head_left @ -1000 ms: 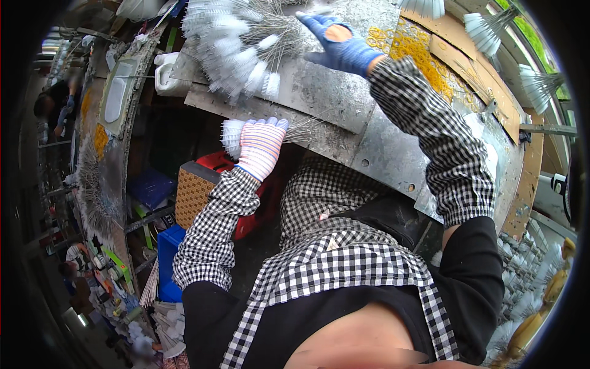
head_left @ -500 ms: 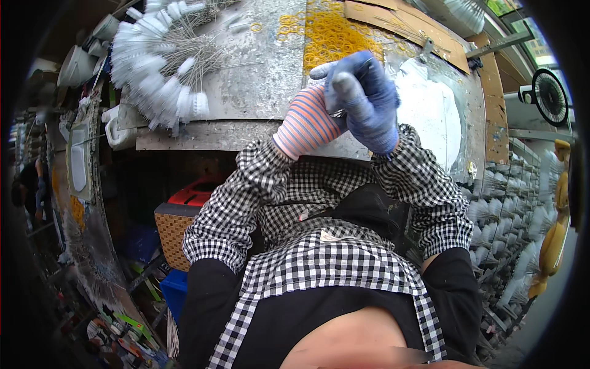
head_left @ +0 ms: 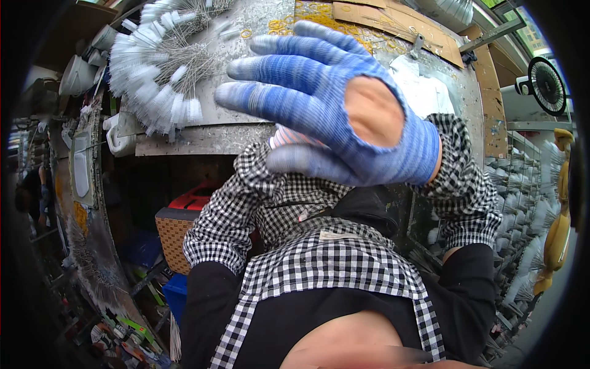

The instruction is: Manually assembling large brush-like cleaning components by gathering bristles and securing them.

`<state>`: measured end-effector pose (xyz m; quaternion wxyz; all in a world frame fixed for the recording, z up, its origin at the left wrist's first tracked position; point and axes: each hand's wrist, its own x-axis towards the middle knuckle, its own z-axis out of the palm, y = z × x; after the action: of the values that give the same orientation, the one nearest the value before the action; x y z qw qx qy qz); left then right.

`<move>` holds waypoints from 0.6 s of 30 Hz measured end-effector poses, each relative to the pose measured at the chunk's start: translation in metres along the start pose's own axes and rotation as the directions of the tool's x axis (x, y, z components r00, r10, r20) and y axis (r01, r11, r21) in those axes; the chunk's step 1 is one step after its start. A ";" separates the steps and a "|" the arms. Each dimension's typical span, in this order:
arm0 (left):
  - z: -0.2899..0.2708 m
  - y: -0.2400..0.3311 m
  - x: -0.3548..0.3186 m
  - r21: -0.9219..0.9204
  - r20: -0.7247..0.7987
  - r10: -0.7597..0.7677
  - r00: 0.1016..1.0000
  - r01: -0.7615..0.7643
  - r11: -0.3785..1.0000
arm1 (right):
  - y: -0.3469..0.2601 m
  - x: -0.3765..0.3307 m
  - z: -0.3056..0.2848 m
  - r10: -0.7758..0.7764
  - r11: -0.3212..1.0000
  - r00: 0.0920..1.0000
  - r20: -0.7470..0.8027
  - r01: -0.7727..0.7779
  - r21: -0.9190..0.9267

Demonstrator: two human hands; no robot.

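Observation:
My right hand point(head_left: 332, 104), in a blue knit glove, is raised above the front edge of the worktable point(head_left: 203, 138). Its fingers are spread toward the left and nothing is in them. A large round hole in the glove bares the back of the hand. Behind it is my left hand point(head_left: 294, 136), in a pink-and-blue striped glove; only a small part shows, so its fingers and anything they hold are hidden. Beyond the right hand lie many yellow rings point(head_left: 316, 11), partly covered by it. White-bristled brushes point(head_left: 144, 74) with thin wire stems are heaped at the table's left.
Cardboard sheets point(head_left: 399, 27) lie at the far right of the table, beyond a white sheet-like item point(head_left: 424, 89). A black fan point(head_left: 546, 86) stands at right, above racks of brushes point(head_left: 516, 190). Under the table are a woven-patterned box point(head_left: 172, 240) and a red item point(head_left: 195, 195).
The right hand has parted from the left, risen toward the camera and spread its fingers. It was bent against the left hand before and now covers most of it.

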<state>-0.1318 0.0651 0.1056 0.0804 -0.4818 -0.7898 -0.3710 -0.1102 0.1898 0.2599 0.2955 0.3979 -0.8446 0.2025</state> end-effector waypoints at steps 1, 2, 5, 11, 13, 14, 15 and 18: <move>-0.003 0.011 0.004 -0.127 -0.019 -0.056 0.998 0.053 0.990 | 0.004 -0.005 0.005 0.021 1.000 1.000 -0.009 -0.021 -0.013; -0.009 0.019 0.008 -0.253 -0.029 -0.113 0.993 0.102 0.962 | 0.006 -0.013 0.011 0.042 0.999 0.999 -0.018 -0.043 -0.026; -0.026 0.020 0.020 -0.587 -0.017 -0.323 0.946 0.252 0.769 | 0.013 -0.029 0.019 0.334 0.892 0.915 0.227 -0.385 0.237; -0.042 0.042 0.053 -0.954 -0.167 -0.668 0.725 0.052 0.295 | 0.008 -0.105 0.044 0.512 0.837 0.858 0.035 -0.508 0.203; -0.002 0.004 0.037 -0.968 -0.030 -0.672 0.740 0.148 0.205 | 0.022 -0.132 0.087 0.576 0.808 0.817 -0.025 -0.565 0.168; 0.039 -0.041 0.005 -0.964 -0.089 -0.427 0.900 0.031 0.266 | 0.021 -0.146 0.109 0.563 0.815 0.826 -0.018 -0.551 0.182; 0.054 -0.053 -0.008 -0.911 -0.050 -0.336 0.940 0.095 0.402 | 0.025 -0.171 0.131 0.620 0.773 0.784 -0.040 -0.601 0.204; 0.029 -0.047 -0.011 -0.842 0.180 -0.240 0.954 0.276 0.463 | 0.020 -0.188 0.126 0.712 0.672 0.701 -0.028 -0.670 0.317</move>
<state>-0.1577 0.0648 0.0555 -0.2402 -0.3395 -0.5655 -0.7122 -0.0727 0.2328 0.0403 0.1987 0.0693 -0.8694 0.4471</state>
